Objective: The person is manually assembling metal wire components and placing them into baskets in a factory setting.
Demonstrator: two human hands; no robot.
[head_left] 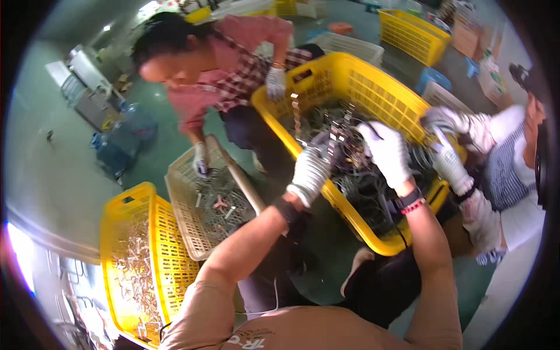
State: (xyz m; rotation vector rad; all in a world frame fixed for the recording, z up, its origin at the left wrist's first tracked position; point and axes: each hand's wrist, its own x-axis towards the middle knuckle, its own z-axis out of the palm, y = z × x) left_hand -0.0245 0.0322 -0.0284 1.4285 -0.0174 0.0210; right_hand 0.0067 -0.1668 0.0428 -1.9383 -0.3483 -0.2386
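Observation:
Both my hands wear white striped gloves and work over a large yellow basket (344, 201) filled with a tangle of dark wires and metal parts (364, 186). Closed around a bunch of thin strips with shiny square pieces (334, 139), my left hand (311, 169) is above the basket's near left side. One similar strip (296, 116) stands up beyond it. My right hand (386, 153) has its fingers curled down at the tangle, right of the strips; what they grip, if anything, is hidden.
Across from me, a person (251, 64) reaches into a pale crate (201, 248) of metal parts. Another person's gloved hands (449, 146) work at the basket's right end. Lower left, a yellow basket (154, 262) holds coppery pieces. Blue water bottles (122, 140) stand behind.

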